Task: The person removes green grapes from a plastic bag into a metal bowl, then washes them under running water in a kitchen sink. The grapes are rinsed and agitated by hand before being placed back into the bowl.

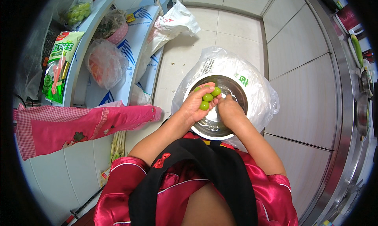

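Several green grapes (208, 97) rest in the palm and fingers of my left hand (197, 101), which is over the left part of a stainless steel bowl (247, 107). My right hand (231, 111) reaches into the bowl beside it, back of the hand up and fingers curled down; the fingertips are mostly hidden, so whether they hold anything cannot be seen. Shiny, wet-looking steel shows on the inside of the bowl. Beneath the bowl a large white plastic bag (260, 93) with green print spreads out.
Left stands a blue-white shelf (137, 34) with a bagged pink item (106, 63), a pink dotted bowl (118, 34), a green snack packet (62, 66) and bagged green grapes (78, 13). A pink apron (88, 127) hangs nearer. Cabinet doors (304, 99) and a steel-edged counter (339, 107) line the right.
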A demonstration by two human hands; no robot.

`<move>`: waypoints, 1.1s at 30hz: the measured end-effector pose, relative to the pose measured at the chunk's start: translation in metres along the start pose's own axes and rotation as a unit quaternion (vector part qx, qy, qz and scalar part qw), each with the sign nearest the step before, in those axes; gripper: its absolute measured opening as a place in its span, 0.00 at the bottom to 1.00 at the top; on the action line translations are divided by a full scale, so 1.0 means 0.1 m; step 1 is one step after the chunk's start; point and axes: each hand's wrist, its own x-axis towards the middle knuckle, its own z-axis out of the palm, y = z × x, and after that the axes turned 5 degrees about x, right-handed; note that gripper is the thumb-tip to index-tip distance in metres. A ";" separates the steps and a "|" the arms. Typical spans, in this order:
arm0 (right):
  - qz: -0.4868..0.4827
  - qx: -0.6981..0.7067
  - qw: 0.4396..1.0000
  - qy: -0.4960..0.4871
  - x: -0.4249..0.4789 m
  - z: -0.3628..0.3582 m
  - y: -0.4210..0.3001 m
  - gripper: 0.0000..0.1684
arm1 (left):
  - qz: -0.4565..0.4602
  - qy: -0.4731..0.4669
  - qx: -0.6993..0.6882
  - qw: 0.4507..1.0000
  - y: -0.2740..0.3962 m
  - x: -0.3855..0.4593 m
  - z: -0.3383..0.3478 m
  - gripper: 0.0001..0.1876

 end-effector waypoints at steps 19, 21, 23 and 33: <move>0.000 0.036 0.998 0.051 0.02 0.05 0.03 0.10 | -0.003 0.005 0.002 1.000 0.01 -0.01 0.02 0.15; 0.016 0.026 0.999 0.021 0.02 0.04 0.02 0.10 | 0.000 0.001 0.000 1.000 0.00 -0.01 0.01 0.15; 0.021 -0.001 0.998 -0.057 0.04 -0.04 0.00 0.10 | 0.001 -0.003 0.006 1.000 0.00 -0.01 0.00 0.16; -0.050 0.010 0.998 0.024 0.01 0.08 0.06 0.11 | -0.002 -0.007 -0.001 1.000 -0.01 0.02 -0.03 0.14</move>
